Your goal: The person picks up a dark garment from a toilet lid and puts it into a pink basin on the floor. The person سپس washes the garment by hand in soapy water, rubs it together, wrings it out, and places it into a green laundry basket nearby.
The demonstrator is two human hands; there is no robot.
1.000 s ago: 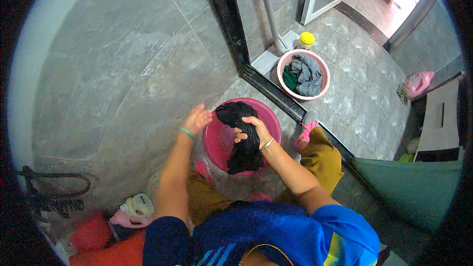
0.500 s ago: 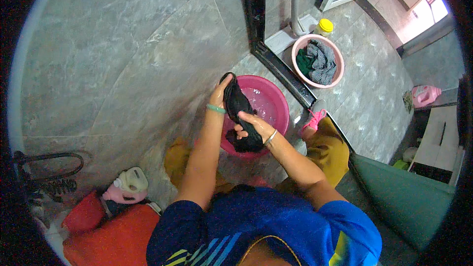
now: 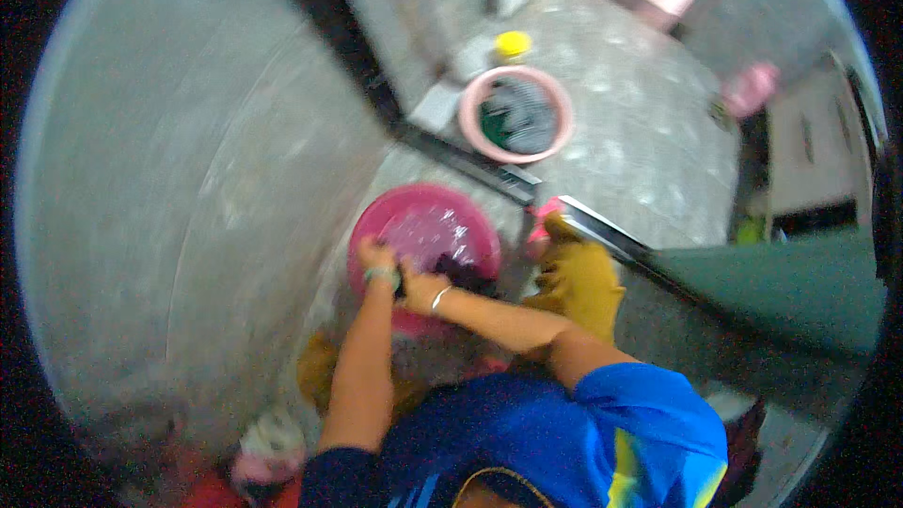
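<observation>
The picture is motion-blurred. A pink basin (image 3: pixel 423 221) with water stands on the grey tiled floor in front of me. My left hand (image 3: pixel 374 254), with a green bracelet on the wrist, is closed at the basin's near left rim. My right hand (image 3: pixel 416 288), with a silver bangle, is pressed next to it. A wet black cloth (image 3: pixel 461 273) is bunched between and just right of the two hands, low over the basin's near side. Most of the cloth is hidden by my hands.
A second, paler pink basin (image 3: pixel 470 127) with clothes in it stands further away beyond a dark floor threshold (image 3: pixel 461 162), with a yellow-lidded jar (image 3: pixel 513 43) behind it. My knee in mustard trousers (image 3: pixel 578 282) is at the right. A pink and white bottle (image 3: pixel 268 442) lies at the lower left.
The head has swung, shifting and blurring the whole view. The black cloth, held up over the basin before, is now lowered and bunched at the near rim, with both hands close together.
</observation>
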